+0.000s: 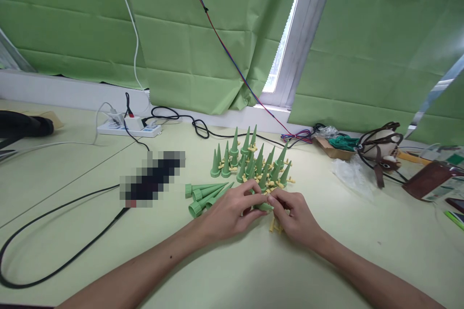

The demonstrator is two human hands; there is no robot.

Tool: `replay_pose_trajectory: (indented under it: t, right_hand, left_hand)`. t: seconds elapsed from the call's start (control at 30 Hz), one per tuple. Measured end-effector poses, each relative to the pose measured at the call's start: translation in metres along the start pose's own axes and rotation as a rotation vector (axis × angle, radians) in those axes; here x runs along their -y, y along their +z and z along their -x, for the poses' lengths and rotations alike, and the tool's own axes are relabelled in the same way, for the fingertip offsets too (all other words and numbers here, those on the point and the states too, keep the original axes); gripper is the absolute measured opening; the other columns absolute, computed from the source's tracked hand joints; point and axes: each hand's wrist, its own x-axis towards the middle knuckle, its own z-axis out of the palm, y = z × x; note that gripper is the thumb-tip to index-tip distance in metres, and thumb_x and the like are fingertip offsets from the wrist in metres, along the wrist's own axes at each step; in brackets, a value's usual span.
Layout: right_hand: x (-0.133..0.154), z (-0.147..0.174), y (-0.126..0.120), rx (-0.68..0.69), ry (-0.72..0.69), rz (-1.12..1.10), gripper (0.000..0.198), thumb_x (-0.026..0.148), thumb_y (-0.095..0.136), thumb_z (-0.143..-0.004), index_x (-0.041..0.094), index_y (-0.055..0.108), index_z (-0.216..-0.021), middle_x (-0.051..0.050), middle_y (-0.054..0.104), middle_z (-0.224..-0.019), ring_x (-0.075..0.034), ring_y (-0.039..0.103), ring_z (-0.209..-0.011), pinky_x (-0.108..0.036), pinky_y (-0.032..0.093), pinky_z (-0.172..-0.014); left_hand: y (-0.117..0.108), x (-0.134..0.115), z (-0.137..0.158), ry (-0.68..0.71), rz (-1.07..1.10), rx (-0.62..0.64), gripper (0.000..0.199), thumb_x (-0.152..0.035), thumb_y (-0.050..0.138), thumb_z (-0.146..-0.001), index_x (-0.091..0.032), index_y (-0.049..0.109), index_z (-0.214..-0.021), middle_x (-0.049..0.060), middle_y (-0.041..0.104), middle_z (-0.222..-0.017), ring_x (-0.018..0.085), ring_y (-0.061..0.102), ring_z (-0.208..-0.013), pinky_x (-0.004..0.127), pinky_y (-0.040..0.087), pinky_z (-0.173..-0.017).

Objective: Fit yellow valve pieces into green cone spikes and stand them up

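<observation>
Clock is centred where the hands meet, 12 = away from the person.

Left hand (237, 206): gripping a green cone (264, 207), held roughly sideways, low over the surface (235, 275). Fingers wrap its body, narrow end points about 3.

Right hand (297, 215): at 4, fingers closed in a pinch right at the left hand's fingertips. Can't tell what's between them, view is blocked.

Loose yellow pieces (271, 225) sit at 5 to 6, partly hidden by the right hand.

Loose green cones (206, 201) lie on their sides at 9, just beside the left hand and partly behind it.

At 12: cluster of standing green cones (259, 161), tips up, packed close. Small yellow fittings (291, 181) stick out sideways low on several.

Further out: blurred dark object (155, 178) at 9, cable running from it. White power strip (154, 131) at 10, plugs in. Red-blue wire coil (299, 136) at 1. Cardboard box (328, 148) with green cloth (344, 143) at 2; bag with brown straps (379, 144) beyond it. Clear plastic (351, 176) between 2 and 3. Dark red case (422, 181) at 3. Green curtains (181, 48) behind everything at 12.
</observation>
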Motion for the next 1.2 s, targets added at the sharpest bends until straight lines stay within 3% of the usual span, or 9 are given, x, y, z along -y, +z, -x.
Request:
replay_pose_trajectory:
  t: [0.17, 0.57, 0.8, 0.93, 1.2]
  right_hand:
    - [-0.0008, -0.0001, 0.0017, -0.007, 0.045, -0.029, 0.036, 0.036, 0.042, -0.102, 0.021, 0.044, -0.069, 0.005, 0.039, -0.057, -0.011, 0.034, -0.051, -0.025, 0.027, -0.050]
    - [-0.0022, 0.0003, 0.0028, -0.014, -0.003, -0.018, 0.039, 0.034, 0.036, -0.104, 0.022, 0.030, -0.067, 0.006, 0.033, -0.056, -0.011, 0.032, -0.049, -0.025, 0.028, -0.048]
    - [0.0030, -0.0018, 0.0005, 0.005, 0.002, 0.022, 0.041, 0.033, 0.035, -0.103, 0.021, 0.032, -0.064, 0.005, 0.035, -0.055, -0.011, 0.032, -0.050, -0.026, 0.028, -0.051]
    - [0.0023, -0.0008, 0.0011, 0.001, 0.011, 0.016, 0.043, 0.033, 0.035, -0.103, 0.021, 0.032, -0.062, 0.005, 0.034, -0.054, -0.010, 0.032, -0.049, -0.026, 0.027, -0.050]
    - [0.0007, 0.0003, 0.0029, -0.041, 0.032, -0.067, 0.041, 0.036, 0.036, -0.104, 0.021, 0.037, -0.065, 0.004, 0.039, -0.056, -0.011, 0.035, -0.049, -0.025, 0.030, -0.049]
  left_hand:
    - [-0.0009, -0.0022, -0.0002, -0.015, 0.012, 0.003, 0.016, -0.019, 0.055, -0.096, -0.016, 0.067, -0.105, 0.005, 0.052, -0.096, 0.010, 0.043, -0.066, 0.022, 0.038, -0.056]
    - [0.0005, -0.0018, 0.0004, 0.010, 0.007, -0.019, 0.012, -0.019, 0.055, -0.095, -0.015, 0.065, -0.100, 0.005, 0.052, -0.095, 0.008, 0.040, -0.060, 0.021, 0.037, -0.054]
    - [0.0001, -0.0002, 0.0012, 0.089, -0.109, -0.016, 0.018, -0.016, 0.046, -0.097, -0.017, 0.064, -0.100, 0.007, 0.054, -0.096, 0.012, 0.050, -0.070, 0.024, 0.043, -0.062]
    - [0.0023, 0.0029, 0.0027, 0.113, -0.163, -0.004, 0.019, -0.017, 0.045, -0.098, -0.017, 0.063, -0.103, 0.007, 0.054, -0.098, 0.011, 0.048, -0.065, 0.024, 0.043, -0.061]
    - [0.0030, 0.0019, 0.0022, 0.065, -0.170, -0.048, 0.022, -0.015, 0.048, -0.096, -0.020, 0.061, -0.112, 0.005, 0.054, -0.102, 0.009, 0.047, -0.061, 0.023, 0.040, -0.057]
